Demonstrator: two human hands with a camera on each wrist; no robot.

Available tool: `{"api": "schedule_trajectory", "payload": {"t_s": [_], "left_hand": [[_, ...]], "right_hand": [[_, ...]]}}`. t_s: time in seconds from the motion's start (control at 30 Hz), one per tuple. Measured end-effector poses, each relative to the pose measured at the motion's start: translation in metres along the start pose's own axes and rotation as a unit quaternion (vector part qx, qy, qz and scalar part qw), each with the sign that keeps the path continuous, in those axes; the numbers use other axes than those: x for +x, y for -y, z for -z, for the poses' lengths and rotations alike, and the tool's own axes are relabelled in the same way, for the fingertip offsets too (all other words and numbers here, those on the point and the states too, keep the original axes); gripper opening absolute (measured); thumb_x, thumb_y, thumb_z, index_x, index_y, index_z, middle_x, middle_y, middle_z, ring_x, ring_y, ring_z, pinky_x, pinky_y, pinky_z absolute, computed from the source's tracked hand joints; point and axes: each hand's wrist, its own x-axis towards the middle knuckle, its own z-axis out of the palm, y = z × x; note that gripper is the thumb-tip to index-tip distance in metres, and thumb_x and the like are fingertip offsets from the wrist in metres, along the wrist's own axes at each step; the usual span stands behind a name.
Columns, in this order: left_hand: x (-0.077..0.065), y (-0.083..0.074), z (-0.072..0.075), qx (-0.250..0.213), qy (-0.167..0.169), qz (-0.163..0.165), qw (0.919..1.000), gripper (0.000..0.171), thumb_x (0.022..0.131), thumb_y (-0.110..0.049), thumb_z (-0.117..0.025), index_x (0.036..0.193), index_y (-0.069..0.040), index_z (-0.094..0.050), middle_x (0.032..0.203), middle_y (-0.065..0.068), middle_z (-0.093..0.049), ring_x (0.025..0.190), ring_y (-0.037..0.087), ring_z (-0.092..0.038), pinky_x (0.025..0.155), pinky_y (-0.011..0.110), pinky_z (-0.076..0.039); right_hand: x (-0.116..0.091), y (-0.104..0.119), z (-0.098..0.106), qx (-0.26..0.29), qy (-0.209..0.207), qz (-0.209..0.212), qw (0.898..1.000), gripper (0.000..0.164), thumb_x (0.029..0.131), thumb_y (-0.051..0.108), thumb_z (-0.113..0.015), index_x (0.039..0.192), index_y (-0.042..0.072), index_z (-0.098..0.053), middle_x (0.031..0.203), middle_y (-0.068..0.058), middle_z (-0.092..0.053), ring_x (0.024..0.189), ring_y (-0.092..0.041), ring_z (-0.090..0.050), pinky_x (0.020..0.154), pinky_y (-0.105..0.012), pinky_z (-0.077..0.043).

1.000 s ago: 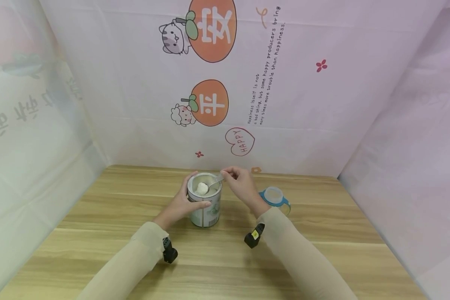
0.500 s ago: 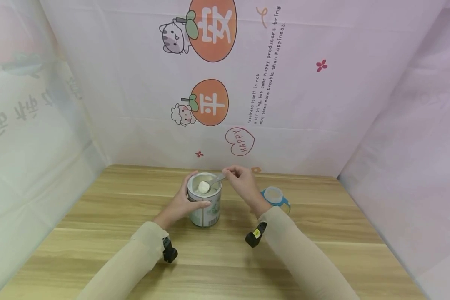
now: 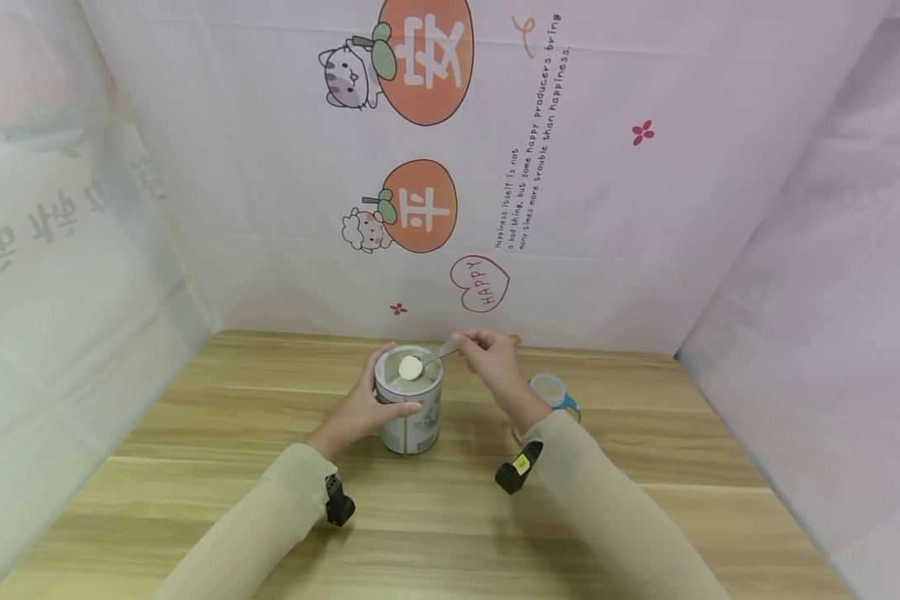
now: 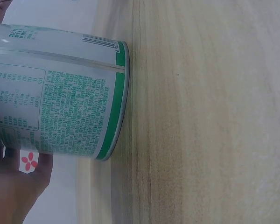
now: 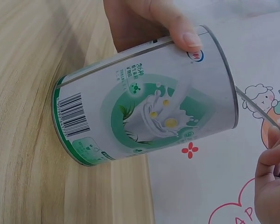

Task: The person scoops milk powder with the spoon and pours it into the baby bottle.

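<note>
An open milk powder tin stands upright on the wooden table in the head view. My left hand grips its side, thumb across the front near the rim. Thumb and fingers of my right hand pinch the handle of a metal spoon to the right of the tin. A rounded heap of white powder fills the spoon's bowl at the tin's mouth. In the right wrist view the spoon's handle slants out past the rim; its bowl is hidden there. The left wrist view shows the tin's printed back.
A clear cup with a blue collar and handle stands right of the tin, partly hidden behind my right wrist. White printed cloth rises behind the table and at both sides.
My right hand has moved a little to the right and up, raising the loaded spoon toward the tin's rim. My left hand and the tin have stayed put.
</note>
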Motion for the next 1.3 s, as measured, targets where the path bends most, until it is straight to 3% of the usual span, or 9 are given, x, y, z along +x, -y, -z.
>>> {"api": "schedule_trajectory", "payload": {"t_s": [0.13,0.27,0.47,0.57,0.8,0.93,1.3], "left_hand": [[0.000,0.000,0.000,-0.007,0.004,0.007,0.9999,0.110,0.078,-0.028,-0.089,0.157,-0.039,-0.014,0.156,0.013,-0.032,0.139,0.038,-0.036,0.110,0.065,-0.026],[-0.001,-0.004,0.000,-0.008,0.009,0.012,0.9998,0.112,0.079,-0.025,-0.088,0.160,-0.034,-0.011,0.158,0.017,-0.029,0.140,0.041,-0.034,0.110,0.066,-0.026],[-0.010,-0.025,0.000,-0.013,0.020,0.017,0.9996,0.110,0.080,-0.024,-0.087,0.160,-0.027,-0.011,0.156,0.022,-0.029,0.139,0.044,-0.035,0.109,0.067,-0.026],[-0.014,-0.030,-0.001,-0.018,0.019,0.015,0.9995,0.109,0.080,-0.024,-0.087,0.160,-0.029,-0.012,0.155,0.022,-0.030,0.138,0.045,-0.035,0.109,0.067,-0.026],[-0.015,-0.031,-0.002,-0.015,0.010,0.023,0.9996,0.108,0.079,-0.025,-0.088,0.157,-0.037,-0.016,0.153,0.019,-0.035,0.137,0.044,-0.037,0.109,0.065,-0.028],[-0.015,-0.031,-0.001,-0.012,0.009,0.022,0.9997,0.109,0.078,-0.025,-0.088,0.159,-0.034,-0.015,0.151,0.019,-0.036,0.136,0.045,-0.038,0.108,0.065,-0.029],[-0.015,-0.035,-0.002,-0.011,0.012,0.022,0.9996,0.110,0.080,-0.024,-0.087,0.160,-0.029,-0.013,0.152,0.022,-0.035,0.136,0.045,-0.038,0.107,0.067,-0.030]], "right_hand": [[-0.001,0.001,0.003,0.008,0.003,-0.007,1.000,0.025,0.098,0.028,-0.068,0.101,0.003,-0.070,0.085,-0.001,-0.064,0.072,-0.013,-0.050,0.070,-0.031,-0.048],[-0.001,0.004,0.006,0.009,0.005,-0.008,1.000,0.026,0.098,0.028,-0.067,0.102,0.002,-0.070,0.085,-0.001,-0.064,0.072,-0.013,-0.050,0.070,-0.029,-0.048],[-0.001,0.007,0.013,0.010,0.011,-0.011,1.000,0.028,0.099,0.030,-0.066,0.105,0.003,-0.070,0.086,-0.001,-0.064,0.072,-0.014,-0.048,0.066,-0.024,-0.044],[-0.003,0.008,0.017,0.014,0.015,-0.015,1.000,0.032,0.098,0.034,-0.066,0.105,0.004,-0.069,0.085,-0.001,-0.062,0.073,-0.017,-0.046,0.066,-0.025,-0.043],[-0.008,0.015,0.027,0.007,0.027,-0.019,0.999,0.035,0.100,0.035,-0.064,0.109,0.002,-0.066,0.089,0.001,-0.062,0.079,-0.018,-0.048,0.077,-0.032,-0.046],[-0.010,0.013,0.032,0.012,0.024,-0.005,1.000,0.035,0.099,0.036,-0.065,0.105,0.002,-0.066,0.088,-0.001,-0.062,0.077,-0.017,-0.048,0.072,-0.028,-0.045],[-0.012,0.010,0.049,-0.002,0.009,-0.011,1.000,0.041,0.098,0.040,-0.065,0.109,0.001,-0.066,0.094,-0.001,-0.063,0.084,-0.019,-0.051,0.079,-0.030,-0.048]]}}
